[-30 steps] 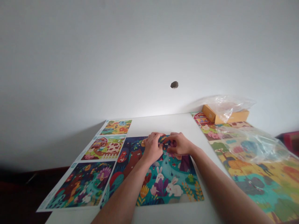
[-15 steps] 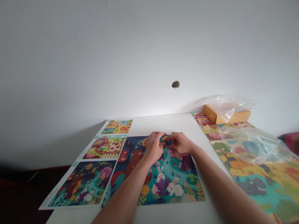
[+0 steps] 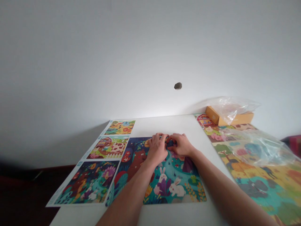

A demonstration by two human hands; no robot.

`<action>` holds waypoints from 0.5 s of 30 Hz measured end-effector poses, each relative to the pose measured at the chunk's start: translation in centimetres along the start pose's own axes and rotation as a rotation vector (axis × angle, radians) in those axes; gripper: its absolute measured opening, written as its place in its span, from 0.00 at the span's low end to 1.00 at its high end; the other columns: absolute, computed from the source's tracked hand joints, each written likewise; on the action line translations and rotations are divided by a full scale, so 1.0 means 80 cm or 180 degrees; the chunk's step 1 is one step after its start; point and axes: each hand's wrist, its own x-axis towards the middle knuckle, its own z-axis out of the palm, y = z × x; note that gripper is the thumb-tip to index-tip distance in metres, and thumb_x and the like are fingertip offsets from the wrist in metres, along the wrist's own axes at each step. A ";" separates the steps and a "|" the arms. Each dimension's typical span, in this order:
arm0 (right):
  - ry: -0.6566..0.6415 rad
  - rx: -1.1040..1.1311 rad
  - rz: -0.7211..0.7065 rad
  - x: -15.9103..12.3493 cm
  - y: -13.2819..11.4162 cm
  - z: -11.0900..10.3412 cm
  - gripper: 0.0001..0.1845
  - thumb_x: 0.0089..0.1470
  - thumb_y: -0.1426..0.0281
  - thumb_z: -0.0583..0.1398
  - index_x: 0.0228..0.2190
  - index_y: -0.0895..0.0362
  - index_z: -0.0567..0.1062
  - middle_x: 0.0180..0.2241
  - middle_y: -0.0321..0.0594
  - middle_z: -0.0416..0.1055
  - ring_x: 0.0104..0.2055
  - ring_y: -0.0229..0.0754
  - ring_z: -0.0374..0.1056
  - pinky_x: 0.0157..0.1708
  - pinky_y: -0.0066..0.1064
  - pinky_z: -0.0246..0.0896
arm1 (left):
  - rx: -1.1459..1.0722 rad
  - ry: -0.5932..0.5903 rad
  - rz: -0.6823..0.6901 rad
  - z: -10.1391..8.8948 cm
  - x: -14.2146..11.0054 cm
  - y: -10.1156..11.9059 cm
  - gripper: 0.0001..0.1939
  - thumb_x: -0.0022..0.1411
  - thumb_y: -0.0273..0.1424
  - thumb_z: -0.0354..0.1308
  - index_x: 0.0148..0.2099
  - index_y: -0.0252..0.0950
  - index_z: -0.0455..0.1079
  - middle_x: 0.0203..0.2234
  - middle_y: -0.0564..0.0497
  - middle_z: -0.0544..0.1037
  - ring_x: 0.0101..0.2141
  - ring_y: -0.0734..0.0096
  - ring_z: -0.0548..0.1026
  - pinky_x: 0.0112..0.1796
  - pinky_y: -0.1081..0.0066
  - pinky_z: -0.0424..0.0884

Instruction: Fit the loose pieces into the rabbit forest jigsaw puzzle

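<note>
A forest jigsaw puzzle (image 3: 169,185) with white rabbits and a brown bear lies on the white table (image 3: 152,125) in front of me. My left hand (image 3: 158,149) and my right hand (image 3: 180,145) rest side by side on its far edge. Both have their fingers curled down, fingertips meeting over a dark puzzle piece (image 3: 169,142) that they press or pinch together. The piece is mostly hidden under the fingers.
A reference sheet (image 3: 98,163) with three small pictures lies left of the puzzle. To the right lies a large farm and animal puzzle (image 3: 256,175) partly under clear plastic bags (image 3: 261,147). An orange box (image 3: 221,116) stands at the back right against the wall.
Both hands have lowered onto the puzzle's far edge and closed together; the piece held slightly raised a second ago is now pressed down near the surface.
</note>
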 end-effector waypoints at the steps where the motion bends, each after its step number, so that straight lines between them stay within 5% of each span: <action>1: 0.0018 -0.0048 0.0005 -0.002 -0.001 0.001 0.15 0.47 0.64 0.65 0.39 0.52 0.75 0.35 0.37 0.71 0.40 0.44 0.66 0.41 0.33 0.49 | 0.0047 -0.0006 0.0021 0.000 -0.001 0.002 0.27 0.53 0.18 0.54 0.54 0.43 0.65 0.48 0.45 0.68 0.50 0.54 0.66 0.48 0.57 0.61; 8: 0.0099 -0.0496 -0.0007 -0.009 -0.020 0.001 0.11 0.52 0.68 0.58 0.39 0.55 0.71 0.37 0.43 0.71 0.42 0.47 0.65 0.41 0.34 0.50 | 0.0206 0.0066 -0.0005 -0.001 -0.004 0.016 0.14 0.61 0.20 0.49 0.47 0.38 0.67 0.46 0.44 0.67 0.43 0.60 0.69 0.46 0.62 0.66; 15: 0.0157 -0.0666 -0.0059 -0.009 -0.027 0.001 0.09 0.56 0.66 0.56 0.39 0.55 0.69 0.38 0.42 0.71 0.43 0.47 0.66 0.43 0.34 0.52 | 0.0101 0.0075 -0.0061 -0.007 -0.004 0.017 0.13 0.61 0.18 0.47 0.42 0.35 0.69 0.37 0.45 0.72 0.41 0.63 0.72 0.44 0.65 0.70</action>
